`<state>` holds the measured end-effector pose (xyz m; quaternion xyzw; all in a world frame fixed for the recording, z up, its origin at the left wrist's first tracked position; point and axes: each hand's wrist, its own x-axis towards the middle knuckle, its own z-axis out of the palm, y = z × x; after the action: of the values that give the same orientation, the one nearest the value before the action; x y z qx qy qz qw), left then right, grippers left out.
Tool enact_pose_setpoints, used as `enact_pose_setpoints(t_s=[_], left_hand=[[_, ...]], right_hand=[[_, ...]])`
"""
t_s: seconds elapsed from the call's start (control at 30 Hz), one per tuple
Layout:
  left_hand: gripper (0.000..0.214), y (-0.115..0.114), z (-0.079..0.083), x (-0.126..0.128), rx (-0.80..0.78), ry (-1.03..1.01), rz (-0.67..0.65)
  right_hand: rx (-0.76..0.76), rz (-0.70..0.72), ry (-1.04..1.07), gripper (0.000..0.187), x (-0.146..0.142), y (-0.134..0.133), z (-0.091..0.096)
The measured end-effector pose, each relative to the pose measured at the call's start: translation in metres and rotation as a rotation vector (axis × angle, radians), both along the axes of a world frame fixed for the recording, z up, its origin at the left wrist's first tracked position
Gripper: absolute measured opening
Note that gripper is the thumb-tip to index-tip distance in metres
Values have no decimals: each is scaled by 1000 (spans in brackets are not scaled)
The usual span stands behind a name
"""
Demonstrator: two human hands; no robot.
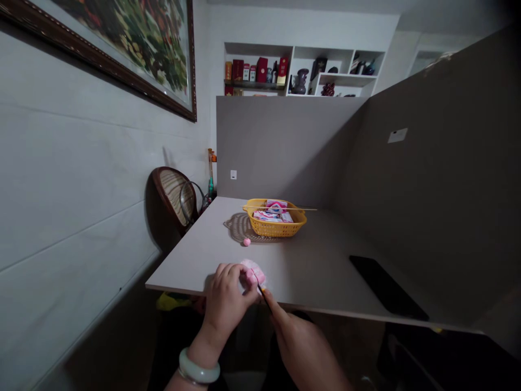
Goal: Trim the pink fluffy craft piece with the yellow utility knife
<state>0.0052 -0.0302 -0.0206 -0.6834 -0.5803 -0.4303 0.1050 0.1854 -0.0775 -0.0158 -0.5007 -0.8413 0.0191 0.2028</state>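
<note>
My left hand (226, 296), with a pale green bangle on the wrist, is closed around a soft pink lump (253, 271) at the near edge of the grey desk (309, 260). My right hand (295, 339) pinches a thin dark tool (262, 290) whose tip touches the pink lump. A small pink ball (246, 241) lies on the desk farther back. Behind it stands a yellow basket (275, 227) holding pink and white packets, with a thin stick (285, 208) laid across its rim.
A black phone (386, 288) lies flat at the desk's right. Grey partition walls close the desk at the back and right. A round-backed chair (173, 198) stands at the left by the wall. Shelves with boxes and a vase sit beyond.
</note>
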Motion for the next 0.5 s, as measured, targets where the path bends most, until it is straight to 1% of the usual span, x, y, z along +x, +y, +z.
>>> enact_pose_setpoints(t_s=[0.07, 0.13, 0.27, 0.37, 0.5], left_hand=[[8, -1, 1, 0, 1, 1, -1], [8, -1, 2, 1, 8, 2, -3], [7, 0, 4, 1, 12, -1, -10], [9, 2, 2, 0, 18, -14, -17], [10, 3, -1, -1, 21, -17, -26]], right_hand=[[-32, 7, -35, 60, 5, -3, -2], [-53, 9, -28, 60, 8, -5, -3], [-38, -5, 47, 64, 0, 0, 2], [-26, -7, 59, 68, -5, 5, 4], [-22, -8, 48, 63, 5, -3, -1]])
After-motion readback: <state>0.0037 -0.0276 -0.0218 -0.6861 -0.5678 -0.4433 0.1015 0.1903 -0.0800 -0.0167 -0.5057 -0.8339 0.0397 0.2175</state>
